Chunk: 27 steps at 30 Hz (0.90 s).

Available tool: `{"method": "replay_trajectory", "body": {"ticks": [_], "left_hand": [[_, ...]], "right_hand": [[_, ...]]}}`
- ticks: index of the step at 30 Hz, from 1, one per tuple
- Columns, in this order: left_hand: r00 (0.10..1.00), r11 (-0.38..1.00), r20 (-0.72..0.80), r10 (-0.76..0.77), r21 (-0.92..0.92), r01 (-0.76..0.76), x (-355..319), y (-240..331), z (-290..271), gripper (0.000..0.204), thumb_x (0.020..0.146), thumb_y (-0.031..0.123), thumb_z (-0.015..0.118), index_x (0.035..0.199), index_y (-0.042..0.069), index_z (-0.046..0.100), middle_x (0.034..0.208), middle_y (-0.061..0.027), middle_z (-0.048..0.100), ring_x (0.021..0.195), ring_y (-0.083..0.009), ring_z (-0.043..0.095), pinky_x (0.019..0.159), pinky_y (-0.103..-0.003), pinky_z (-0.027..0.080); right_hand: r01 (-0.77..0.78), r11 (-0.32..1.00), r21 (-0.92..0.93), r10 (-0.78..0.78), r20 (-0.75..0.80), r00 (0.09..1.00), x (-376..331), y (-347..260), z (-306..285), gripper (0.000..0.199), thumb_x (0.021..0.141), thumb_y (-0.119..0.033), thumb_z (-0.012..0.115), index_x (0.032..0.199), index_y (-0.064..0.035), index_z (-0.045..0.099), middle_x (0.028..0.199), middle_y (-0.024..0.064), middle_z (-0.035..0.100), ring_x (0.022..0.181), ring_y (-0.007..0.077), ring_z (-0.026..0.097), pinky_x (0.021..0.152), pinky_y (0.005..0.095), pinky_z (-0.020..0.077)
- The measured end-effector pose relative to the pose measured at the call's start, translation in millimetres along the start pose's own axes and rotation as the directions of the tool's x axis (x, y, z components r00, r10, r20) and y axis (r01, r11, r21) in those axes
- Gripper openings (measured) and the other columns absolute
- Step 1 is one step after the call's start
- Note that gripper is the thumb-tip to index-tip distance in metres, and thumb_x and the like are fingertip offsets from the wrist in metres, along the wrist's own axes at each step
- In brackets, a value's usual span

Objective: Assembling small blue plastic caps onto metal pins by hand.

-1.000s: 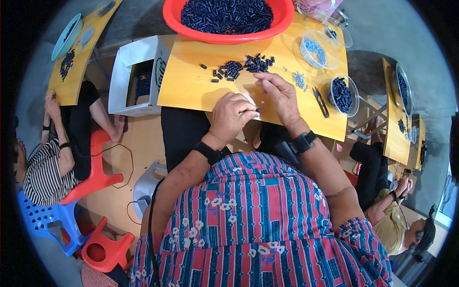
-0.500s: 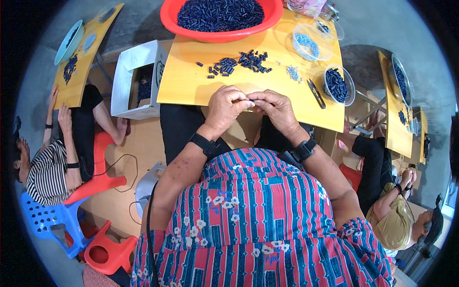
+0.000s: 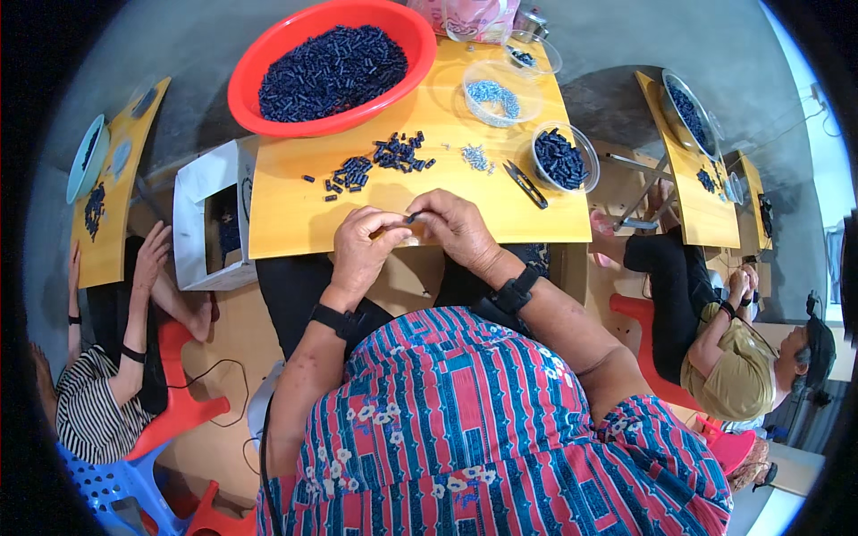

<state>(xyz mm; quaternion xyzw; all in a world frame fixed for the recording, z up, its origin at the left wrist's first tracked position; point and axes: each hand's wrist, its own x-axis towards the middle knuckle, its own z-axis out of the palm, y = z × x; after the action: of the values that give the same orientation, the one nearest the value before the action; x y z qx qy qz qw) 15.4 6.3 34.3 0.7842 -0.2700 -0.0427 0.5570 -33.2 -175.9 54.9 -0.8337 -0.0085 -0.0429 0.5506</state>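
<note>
My left hand and my right hand meet at the near edge of the yellow table. Between their fingertips they pinch one small dark cylindrical piece. Just beyond the hands lies a loose pile of the same dark pieces. A few small silver parts lie to the right of that pile. Both wrists wear black bands.
A red basin full of dark pieces stands at the table's far left. Clear bowls hold silver parts and dark pieces. Small cutters lie near the right. A white box sits left of the table. Other people sit on both sides.
Both hands have come together at the table's near edge and now pinch one piece between them; a second ago the right hand was reaching toward the pile.
</note>
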Motion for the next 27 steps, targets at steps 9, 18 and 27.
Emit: {"method": "replay_trajectory", "body": {"ticks": [9, 18, 27], "left_hand": [[0.998, 0.997, 0.054, -0.012, 0.075, 0.008, -3, 1, -4, 0.015, 0.074, 0.005, 0.073, 0.090, 0.005, 0.074, 0.082, -0.0057, 0.067, 0.081, -0.0184, 0.060, 0.075, -0.030, 0.049], [0.997, 0.986, 0.054, 0.047, 0.155, -0.054, -2, 0, 0, 0.013, 0.070, 0.007, 0.072, 0.082, 0.010, 0.074, 0.079, -0.0036, 0.067, 0.081, -0.0226, 0.058, 0.076, -0.034, 0.048], [0.996, 0.982, 0.061, 0.070, 0.172, -0.080, -2, 0, -3, 0.015, 0.069, 0.007, 0.073, 0.083, 0.012, 0.074, 0.080, -0.0027, 0.068, 0.081, -0.0242, 0.058, 0.075, -0.036, 0.048]], "right_hand": [[0.105, 0.871, -0.480, -0.364, -0.488, 0.793, 9, 23, -137, 0.013, 0.089, 0.002, 0.060, 0.101, -0.0021, 0.064, 0.086, 0.0042, 0.062, 0.075, 0.0095, 0.059, 0.069, 0.0246, 0.0496], [-0.306, 0.508, -0.805, -0.216, -0.463, 0.860, 2, 20, -166, 0.023, 0.083, -0.007, 0.061, 0.105, -0.0110, 0.065, 0.100, 0.0120, 0.067, 0.095, 0.0337, 0.063, 0.081, 0.0423, 0.0496], [0.046, 0.796, -0.604, -0.291, -0.314, 0.904, 35, 5, -86, 0.015, 0.079, -0.008, 0.066, 0.093, -0.0089, 0.070, 0.089, 0.0107, 0.066, 0.084, 0.0303, 0.064, 0.075, 0.0398, 0.0518]]}}
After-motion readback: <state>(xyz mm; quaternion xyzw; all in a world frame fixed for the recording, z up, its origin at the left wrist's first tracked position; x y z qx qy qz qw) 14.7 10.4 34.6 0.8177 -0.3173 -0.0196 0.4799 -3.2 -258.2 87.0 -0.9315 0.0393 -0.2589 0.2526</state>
